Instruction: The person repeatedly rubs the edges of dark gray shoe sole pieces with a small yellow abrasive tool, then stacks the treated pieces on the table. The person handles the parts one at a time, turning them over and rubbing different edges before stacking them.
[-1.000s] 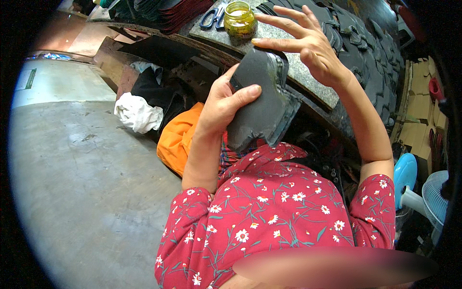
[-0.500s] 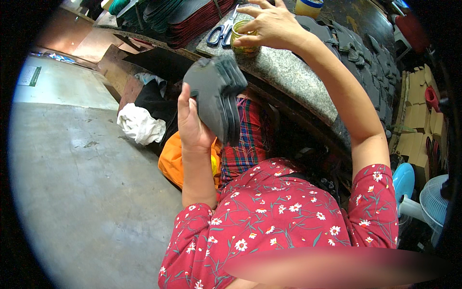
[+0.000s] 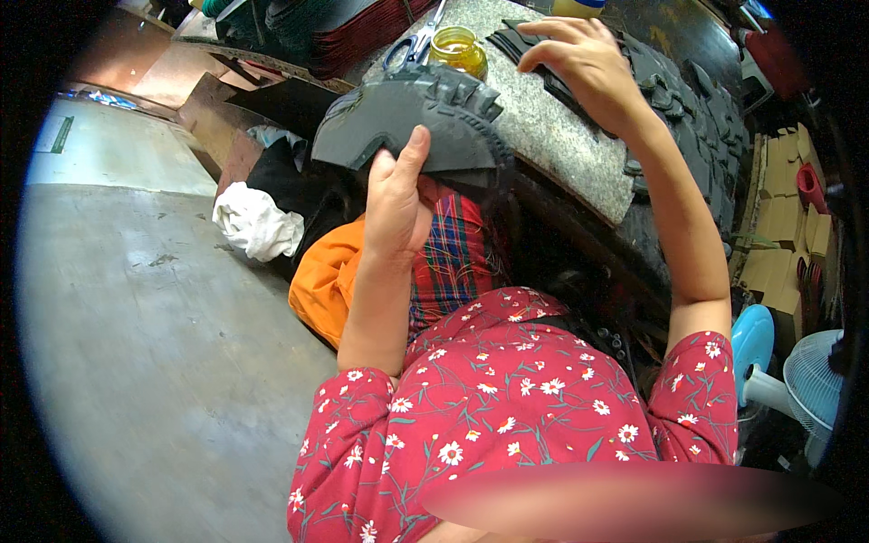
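My left hand (image 3: 396, 195) grips a fanned stack of dark grey curved flat pieces (image 3: 407, 118), thumb across the near face, with stepped edges spread at the right end. Over the stone slab (image 3: 552, 136), my right hand (image 3: 584, 68) is raised with fingers apart and nothing visible in it. Beneath and beside its fingers lie black flat pieces (image 3: 520, 41); whether it touches them I cannot tell. An open glass jar (image 3: 459, 52) with yellowish contents stands on the slab just beyond the stack. Scissors (image 3: 412, 50) with dark blue handles lie left of the jar, partly hidden by the stack.
Many overlapping dark pieces (image 3: 683, 118) cover the bench at right. Bundled sheets with red edges (image 3: 367, 41) sit at the far left. A plaid cloth (image 3: 453, 258) is below the slab; orange cloth (image 3: 326, 281) and white cloth (image 3: 258, 222) lie left. A fan (image 3: 810, 385) stands right.
My right hand has moved from the jar rightward and nearer, over the black pieces. My left hand has turned the stack from upright to sideways, and its pieces are fanned out.
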{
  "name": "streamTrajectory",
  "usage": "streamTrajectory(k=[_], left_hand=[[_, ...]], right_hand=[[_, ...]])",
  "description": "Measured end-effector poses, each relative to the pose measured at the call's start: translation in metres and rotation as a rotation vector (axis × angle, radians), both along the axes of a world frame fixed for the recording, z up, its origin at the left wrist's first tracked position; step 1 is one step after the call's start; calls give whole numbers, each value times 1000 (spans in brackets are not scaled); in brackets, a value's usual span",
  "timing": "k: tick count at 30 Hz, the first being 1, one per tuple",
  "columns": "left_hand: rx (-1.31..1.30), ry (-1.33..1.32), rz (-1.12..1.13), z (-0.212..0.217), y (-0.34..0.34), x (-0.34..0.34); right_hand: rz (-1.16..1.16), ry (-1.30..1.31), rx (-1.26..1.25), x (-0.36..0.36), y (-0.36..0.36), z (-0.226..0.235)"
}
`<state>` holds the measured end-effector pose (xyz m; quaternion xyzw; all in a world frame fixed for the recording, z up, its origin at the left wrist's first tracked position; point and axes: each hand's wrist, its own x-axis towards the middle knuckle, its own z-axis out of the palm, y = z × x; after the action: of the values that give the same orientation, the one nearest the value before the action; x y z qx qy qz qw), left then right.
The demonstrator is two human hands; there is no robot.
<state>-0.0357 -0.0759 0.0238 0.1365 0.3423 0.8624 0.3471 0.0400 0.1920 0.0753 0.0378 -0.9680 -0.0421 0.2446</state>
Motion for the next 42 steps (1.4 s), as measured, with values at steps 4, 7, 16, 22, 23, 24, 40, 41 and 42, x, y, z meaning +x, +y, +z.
streamTrajectory(k=[4,7,16,22,23,24,40,41,42], left_hand=[[-82,138,-55,0,10,12],[-115,190,-87,1,22,20],[-226,385,-101,8,33,39],[-182,402,-158,11,34,45],[-206,416,-167,12,35,46],[-217,434,-178,13,36,46],[-199,239,-278,20,39,38],[-206,243,-290,19,39,38],[-210,250,-300,19,39,39]], right_hand=[[201,44,-664,45,-10,9],[159,14,-808,66,-30,14],[-36,103,-332,73,-49,-2],[-64,98,-329,84,-48,-8],[-87,61,-318,82,-52,-10],[-99,89,-324,83,-53,-13],[198,52,-594,99,-35,-11],[241,138,-705,99,-38,-12],[203,154,-655,97,-41,-13]])
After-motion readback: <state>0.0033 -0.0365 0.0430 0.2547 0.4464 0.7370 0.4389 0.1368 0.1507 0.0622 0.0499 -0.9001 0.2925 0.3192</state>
